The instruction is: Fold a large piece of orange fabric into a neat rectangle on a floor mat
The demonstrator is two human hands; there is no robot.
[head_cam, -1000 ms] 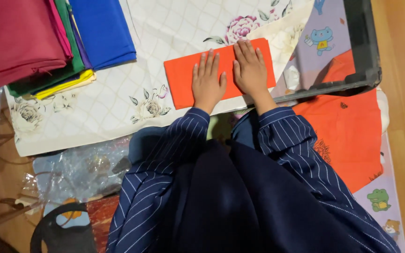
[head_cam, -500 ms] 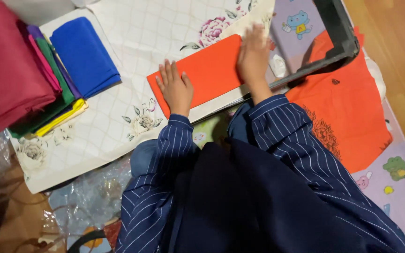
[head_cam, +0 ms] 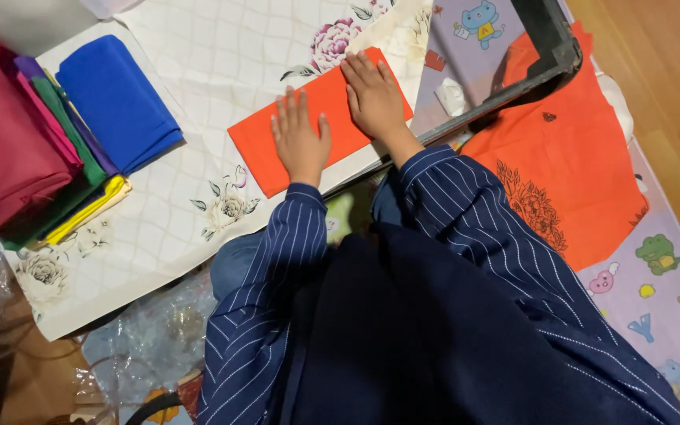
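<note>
Head view: a folded rectangular strip of bright orange cloth [head_cam: 320,118] lies flat on a cream quilted sheet printed with pink and grey roses [head_cam: 198,157]. The strip is long and narrow, with crisp straight edges and a smooth, matte surface, and it runs slantwise from lower left to upper right. The left hand [head_cam: 299,140] rests palm down on its middle, fingers straight and slightly spread, gripping nothing. The right hand [head_cam: 373,96] lies just beside it on the upper end of the strip, also flat and open, fingers pressed against the cloth. Both wrists come out of dark navy sleeves with thin white pinstripes [head_cam: 466,212].

To the left on the same sheet sits a folded royal-blue cloth [head_cam: 116,98], thick and soft-edged, next to a stack of folded cloths in maroon, green, purple and yellow [head_cam: 33,173]; the maroon one on top is bulky, and the lower layers show only as thin coloured edges. To the right of the hands a black frame with a hard straight rim [head_cam: 548,39] lies at an angle. Beyond it spreads a large loose orange cloth with a dark printed motif [head_cam: 568,173], lying on a lilac mat with cartoon animals [head_cam: 655,275]. Crinkled clear plastic wrap [head_cam: 143,330] lies at the lower left, glossy and creased.
</note>
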